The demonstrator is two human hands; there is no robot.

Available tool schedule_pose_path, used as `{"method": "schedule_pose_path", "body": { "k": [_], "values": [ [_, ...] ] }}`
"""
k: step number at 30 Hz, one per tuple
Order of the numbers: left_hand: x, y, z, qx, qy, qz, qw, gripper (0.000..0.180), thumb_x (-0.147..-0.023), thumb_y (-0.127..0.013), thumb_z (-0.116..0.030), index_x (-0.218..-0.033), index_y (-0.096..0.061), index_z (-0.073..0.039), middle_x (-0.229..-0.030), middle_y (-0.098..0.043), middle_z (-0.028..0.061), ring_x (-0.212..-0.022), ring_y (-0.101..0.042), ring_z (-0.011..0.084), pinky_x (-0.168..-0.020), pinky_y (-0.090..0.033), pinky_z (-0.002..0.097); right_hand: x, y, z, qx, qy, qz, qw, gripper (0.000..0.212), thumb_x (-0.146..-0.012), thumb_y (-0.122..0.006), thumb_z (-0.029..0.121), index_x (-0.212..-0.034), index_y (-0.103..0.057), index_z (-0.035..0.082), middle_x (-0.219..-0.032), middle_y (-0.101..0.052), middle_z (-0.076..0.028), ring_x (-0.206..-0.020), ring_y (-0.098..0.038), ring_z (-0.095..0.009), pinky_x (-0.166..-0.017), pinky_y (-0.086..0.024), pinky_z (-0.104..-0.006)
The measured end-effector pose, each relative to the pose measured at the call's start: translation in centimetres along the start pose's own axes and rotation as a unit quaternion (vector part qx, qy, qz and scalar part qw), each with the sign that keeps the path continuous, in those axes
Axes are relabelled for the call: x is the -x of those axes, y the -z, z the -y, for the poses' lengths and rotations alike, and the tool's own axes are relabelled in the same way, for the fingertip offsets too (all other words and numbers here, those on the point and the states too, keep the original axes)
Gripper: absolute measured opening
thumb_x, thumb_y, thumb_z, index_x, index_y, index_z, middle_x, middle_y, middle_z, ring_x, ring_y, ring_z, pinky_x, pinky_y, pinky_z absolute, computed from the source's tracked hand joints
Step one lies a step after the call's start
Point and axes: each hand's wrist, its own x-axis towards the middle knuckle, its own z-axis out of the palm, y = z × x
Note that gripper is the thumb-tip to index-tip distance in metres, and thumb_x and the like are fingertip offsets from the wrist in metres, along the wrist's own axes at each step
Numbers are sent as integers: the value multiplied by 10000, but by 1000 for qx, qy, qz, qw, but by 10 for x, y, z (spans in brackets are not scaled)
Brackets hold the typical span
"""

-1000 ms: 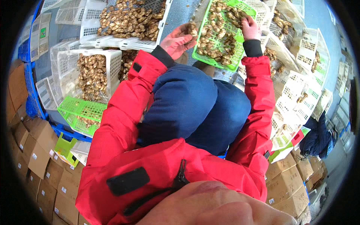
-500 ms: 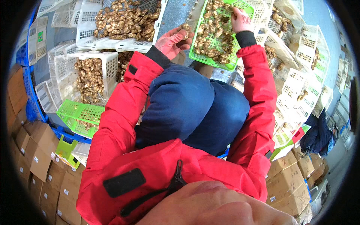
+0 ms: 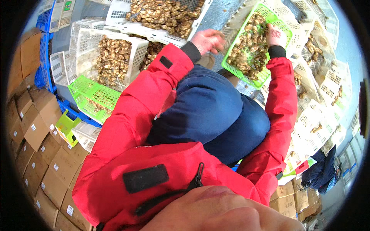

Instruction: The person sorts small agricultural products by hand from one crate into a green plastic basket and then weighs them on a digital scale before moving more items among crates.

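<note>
My left hand [image 3: 208, 41] is just left of a green mesh basket [image 3: 234, 66], with its fingers bent and smeared by motion; whether it holds anything does not show. Lumpy brown pieces [image 3: 246, 50], like tubers or mushrooms, lie in the basket, with some of its green floor showing between them. My right hand [image 3: 276, 35] reaches over the basket's right side, back of the hand up. Its fingers are curled down at the pieces, and what they grip is hidden. The basket stands tilted in front of my knees.
A large white crate [image 3: 154, 36] heaped with the same pieces stands at the far left. Nearer are another white crate [image 3: 137, 57] and a green one [image 3: 92, 92]. Several white crates [image 3: 312, 123] line the right. Cardboard boxes [image 3: 50, 161] are stacked at the lower left.
The whole view has shifted, so crates and basket sit further right and lower. The brown piece held in my left hand earlier is no longer visible there. My right hand stays at the basket.
</note>
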Motion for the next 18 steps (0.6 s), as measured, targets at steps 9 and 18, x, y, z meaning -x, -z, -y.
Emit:
{"method": "schedule_pose_path", "body": {
  "k": [9, 18],
  "values": [
    [-89, 143, 42, -529, -30, -371, 763, 423, -685, -532, -177, -1096, -488, -89, -1102, -494, 149, -1010, -478, 271, -872, -372, 326, 71, 32, 0, -843, -162, -44, 511, 502, -784, -545, 189, -1192, -342, -20, -1019, -516, -110, -927, -520, -226, -759, -443, -293],
    [-101, 153, 32, -659, 82, -309, 680, 337, -725, -490, -136, -1061, -508, -135, -1062, -510, 116, -1001, -478, 264, -843, -396, 339, 90, 53, 25, -910, -146, 31, 387, 345, -823, -501, 187, -1136, -424, 66, -1023, -525, -95, -897, -517, -185, -798, -414, -315]
  ]
}}
